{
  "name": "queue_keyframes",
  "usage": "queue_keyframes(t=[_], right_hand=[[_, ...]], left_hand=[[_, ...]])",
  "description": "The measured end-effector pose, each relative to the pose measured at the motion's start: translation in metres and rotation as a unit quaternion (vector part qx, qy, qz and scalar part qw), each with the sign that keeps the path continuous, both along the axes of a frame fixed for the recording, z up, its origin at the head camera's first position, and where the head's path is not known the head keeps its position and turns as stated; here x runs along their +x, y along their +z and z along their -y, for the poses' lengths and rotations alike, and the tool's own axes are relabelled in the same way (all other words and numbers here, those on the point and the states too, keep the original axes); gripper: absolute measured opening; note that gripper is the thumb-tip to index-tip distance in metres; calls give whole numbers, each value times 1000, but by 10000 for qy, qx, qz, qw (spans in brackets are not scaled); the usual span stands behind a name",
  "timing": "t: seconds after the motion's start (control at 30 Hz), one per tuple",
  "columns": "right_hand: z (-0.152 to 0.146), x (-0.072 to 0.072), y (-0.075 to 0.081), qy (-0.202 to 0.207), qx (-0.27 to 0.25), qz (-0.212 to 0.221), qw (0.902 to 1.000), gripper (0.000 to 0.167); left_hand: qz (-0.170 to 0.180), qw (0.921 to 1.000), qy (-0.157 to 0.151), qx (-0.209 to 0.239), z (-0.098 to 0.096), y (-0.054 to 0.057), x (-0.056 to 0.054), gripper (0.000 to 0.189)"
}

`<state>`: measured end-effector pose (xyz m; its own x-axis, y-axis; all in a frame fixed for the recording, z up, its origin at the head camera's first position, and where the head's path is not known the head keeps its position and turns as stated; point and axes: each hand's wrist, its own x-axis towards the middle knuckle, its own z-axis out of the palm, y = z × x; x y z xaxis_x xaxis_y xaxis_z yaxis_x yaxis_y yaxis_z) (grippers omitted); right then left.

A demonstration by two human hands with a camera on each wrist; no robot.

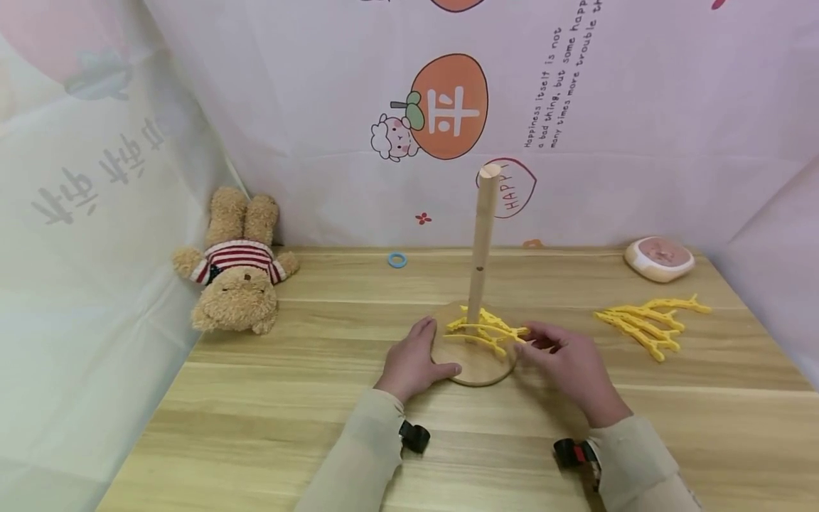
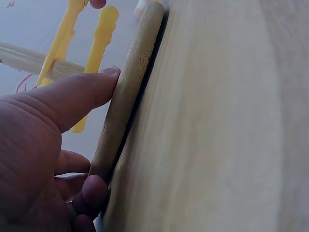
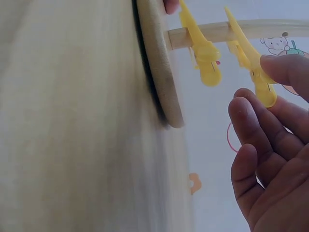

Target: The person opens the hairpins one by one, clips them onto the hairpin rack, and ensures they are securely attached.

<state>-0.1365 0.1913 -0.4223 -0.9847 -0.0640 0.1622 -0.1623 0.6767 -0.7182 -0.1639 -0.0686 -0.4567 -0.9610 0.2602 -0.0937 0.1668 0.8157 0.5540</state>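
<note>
A round wooden base (image 1: 473, 371) lies on the table, and an upright wooden post (image 1: 484, 227) rises from it. My left hand (image 1: 409, 364) grips the base's left edge, the thumb at the front rim. Low around the post are yellow branch-shaped plastic pieces (image 1: 491, 347). In the right wrist view two of them stand one above the other, apart. My right hand (image 1: 572, 366) pinches the tip of the upper yellow branch piece (image 3: 258, 79) between thumb and fingers. The lower yellow branch piece (image 3: 205, 58) is nearer the base. How they attach to the post is partly hidden.
More yellow branch pieces (image 1: 646, 323) lie to the right. Behind them is a white-and-pink rounded object (image 1: 659, 258). A blue ring (image 1: 397, 260) lies near the back edge. A teddy bear (image 1: 239, 270) in a striped shirt lies at the left. Printed cloth (image 1: 333, 128) hangs behind.
</note>
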Motion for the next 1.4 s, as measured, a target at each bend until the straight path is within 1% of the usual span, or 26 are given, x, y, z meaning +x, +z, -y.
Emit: queue_keyframes(t=[0.17, 0.27, 0.4, 0.47, 0.63, 0.77, 0.97, 1.2, 1.4], right_hand=[[0, -4, 4, 87, 113, -99, 9998, 34], [2, -6, 2, 165, 164, -187, 9996, 34], [8, -9, -2, 332, 75, -228, 9992, 33], [10, -9, -2, 382, 7, -176, 9991, 34], [9, -9, 1, 329, -149, 65, 9993, 35], [8, -9, 1, 381, -221, 124, 9990, 38], [6, -10, -2, 479, -244, 30, 9985, 40], [5, -11, -7, 496, -295, 66, 9983, 43], [6, -12, -16, 564, -387, 51, 9976, 43]], left_hand=[[5, 10000, -12, 29, 0, 1, 0, 94], [4, 10000, -9, -22, -1, 2, 0, 94], [20, 10000, -33, -51, -1, 3, -1, 94], [38, 10000, -60, -59, -2, 4, -1, 95], [30, 9999, -97, -56, -4, 5, -1, 95], [13, 9999, -85, -62, -5, 7, -1, 95], [93, 9999, -57, 50, -4, 7, -1, 95], [98, 9999, -65, 106, -2, 4, -2, 95], [143, 9997, -47, 195, 2, 2, -2, 96]])
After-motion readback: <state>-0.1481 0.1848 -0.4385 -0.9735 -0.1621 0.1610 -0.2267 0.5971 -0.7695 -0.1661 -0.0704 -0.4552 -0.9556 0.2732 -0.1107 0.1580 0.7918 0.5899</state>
